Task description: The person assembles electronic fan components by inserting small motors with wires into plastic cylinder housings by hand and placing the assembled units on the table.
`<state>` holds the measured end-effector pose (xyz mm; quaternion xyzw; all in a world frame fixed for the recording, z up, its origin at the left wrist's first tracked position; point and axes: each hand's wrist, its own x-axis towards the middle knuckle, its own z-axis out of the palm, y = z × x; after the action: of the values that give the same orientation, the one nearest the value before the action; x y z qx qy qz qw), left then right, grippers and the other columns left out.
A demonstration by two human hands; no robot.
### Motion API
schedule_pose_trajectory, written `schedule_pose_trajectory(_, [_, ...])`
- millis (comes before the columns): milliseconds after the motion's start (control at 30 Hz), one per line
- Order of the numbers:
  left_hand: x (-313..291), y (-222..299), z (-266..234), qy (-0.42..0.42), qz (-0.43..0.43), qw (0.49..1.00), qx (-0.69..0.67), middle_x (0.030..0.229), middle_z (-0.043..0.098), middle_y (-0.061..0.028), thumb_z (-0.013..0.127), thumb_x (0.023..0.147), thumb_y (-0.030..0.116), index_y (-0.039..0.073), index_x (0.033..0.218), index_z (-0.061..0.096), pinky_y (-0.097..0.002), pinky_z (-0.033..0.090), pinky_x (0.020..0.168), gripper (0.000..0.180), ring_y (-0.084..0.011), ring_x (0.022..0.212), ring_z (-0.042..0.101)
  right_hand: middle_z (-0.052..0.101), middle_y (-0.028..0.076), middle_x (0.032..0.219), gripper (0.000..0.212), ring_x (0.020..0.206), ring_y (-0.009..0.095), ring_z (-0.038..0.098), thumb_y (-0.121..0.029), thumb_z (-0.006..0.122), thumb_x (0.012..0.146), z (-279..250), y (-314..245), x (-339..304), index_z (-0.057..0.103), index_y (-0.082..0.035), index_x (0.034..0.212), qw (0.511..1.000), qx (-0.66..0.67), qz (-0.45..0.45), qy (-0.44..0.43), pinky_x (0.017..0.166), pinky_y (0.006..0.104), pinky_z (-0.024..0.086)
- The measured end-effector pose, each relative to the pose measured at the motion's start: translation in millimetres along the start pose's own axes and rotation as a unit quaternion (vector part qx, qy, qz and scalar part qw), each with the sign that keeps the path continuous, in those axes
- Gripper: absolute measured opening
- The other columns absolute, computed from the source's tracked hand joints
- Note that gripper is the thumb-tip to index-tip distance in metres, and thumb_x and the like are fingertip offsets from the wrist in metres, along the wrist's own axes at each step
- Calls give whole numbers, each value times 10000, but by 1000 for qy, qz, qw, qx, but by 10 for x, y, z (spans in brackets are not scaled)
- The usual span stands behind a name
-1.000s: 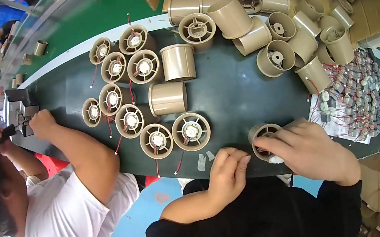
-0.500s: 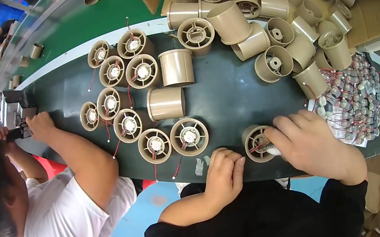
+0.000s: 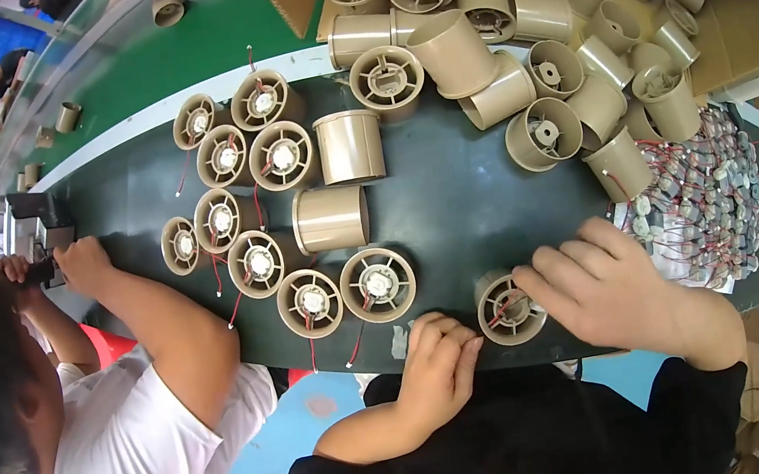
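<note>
L hand curled closed nr tbl edge, R hand @ cup, grip unclear.

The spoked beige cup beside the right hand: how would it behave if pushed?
The spoked beige cup stands spoked face up, so it would probably slide rather than roll. Its round, molded-looking rim seems stiff, unlikely to squash. The red wire in it looks thin, so it likely flexes easily.

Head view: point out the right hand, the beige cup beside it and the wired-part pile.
Right hand (image 3: 602, 291), head view: back of the hand.
Beige cup (image 3: 482, 314), head view: left rim.
Wired-part pile (image 3: 706, 202), head view: its middle.
</note>
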<state>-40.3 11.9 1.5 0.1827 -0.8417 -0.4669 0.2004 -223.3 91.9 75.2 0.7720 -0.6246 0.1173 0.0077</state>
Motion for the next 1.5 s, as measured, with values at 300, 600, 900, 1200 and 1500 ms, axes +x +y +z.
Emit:
schedule_pose_trajectory(300, [-32,-38,-64,-6,-3,1000,27,780,476,-112,583,679,4,-7,749,526,-344,388,685,91,-290,785,458,523,36,787,286,608,163,526,-83,553,582,259,-182,-162,569,-74,868,975,184,111,49,911,583,184])
schedule_pose_trajectory(600, [146,61,29,-16,104,971,216,1079,459,-132,676,565,204,2,1058,451,-366,296,777,579,-297,927,414,519,52,851,298,659,165,519,-134,565,595,423,-379,-163,575,-54,882,992,55,98,55,870,625,178])
schedule_pose_trajectory(900, [-3,104,109,297,164,895,289,1051,423,-234,662,574,137,29,963,491,-416,330,727,438,-405,922,377,524,122,794,320,744,275,514,79,460,553,95,-155,-1063,590,-52,815,901,148,387,132,643,340,413])
schedule_pose_trajectory(1200, [303,242,513,-45,96,993,45,1053,433,-193,740,544,200,-22,1138,333,-370,388,760,753,-329,921,457,542,133,730,271,615,225,557,-49,572,637,309,-178,-1032,467,-28,886,786,303,539,12,520,305,440])
schedule_pose_trajectory(1500, [217,281,207,-17,70,995,75,1104,426,-210,715,562,184,-38,1136,345,-332,422,682,718,-314,818,481,543,169,753,311,676,204,573,54,620,600,136,-234,-981,340,-53,682,613,616,416,267,520,272,490])
